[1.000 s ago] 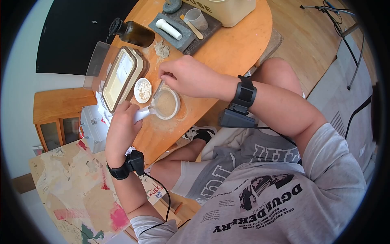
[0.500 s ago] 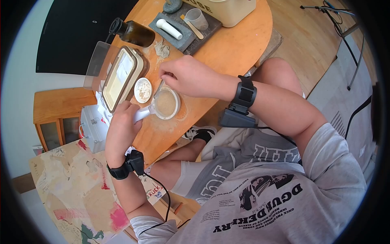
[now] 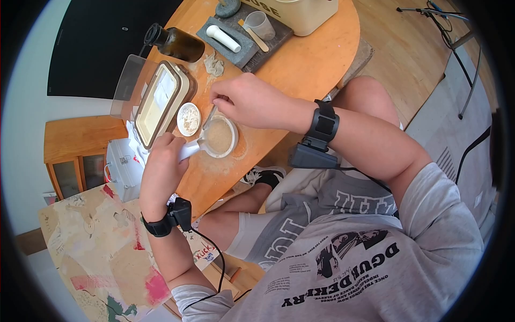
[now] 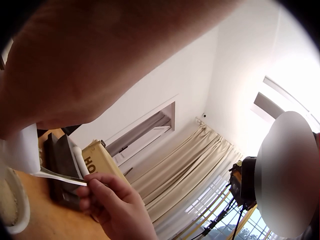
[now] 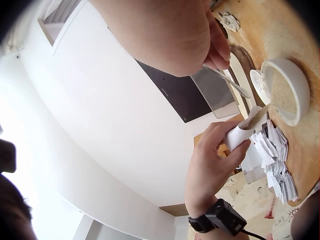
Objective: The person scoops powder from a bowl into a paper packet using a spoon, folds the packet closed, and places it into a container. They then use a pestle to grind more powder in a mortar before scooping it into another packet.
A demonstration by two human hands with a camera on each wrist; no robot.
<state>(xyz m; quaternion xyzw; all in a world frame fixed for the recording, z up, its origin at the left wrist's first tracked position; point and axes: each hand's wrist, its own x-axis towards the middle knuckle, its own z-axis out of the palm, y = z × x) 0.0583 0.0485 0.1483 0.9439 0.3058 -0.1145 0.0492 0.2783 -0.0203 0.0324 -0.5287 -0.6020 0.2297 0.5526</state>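
Head view: I note a bowl on the tabletop; left hand, grip curled round paper at the bowl's rim. Left wrist: right hand, grip pinching a tool near the bowl. Right wrist: powder lies in paper and bowl.

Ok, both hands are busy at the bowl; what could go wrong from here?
Powder could miss the bowl: the left hand holds the folded paper with its open end near the rim, and pale residue already marks the tabletop.
The right hand's thin tool might snag the paper, being close to it.
The bowl could shift if bumped; neither hand grips it.
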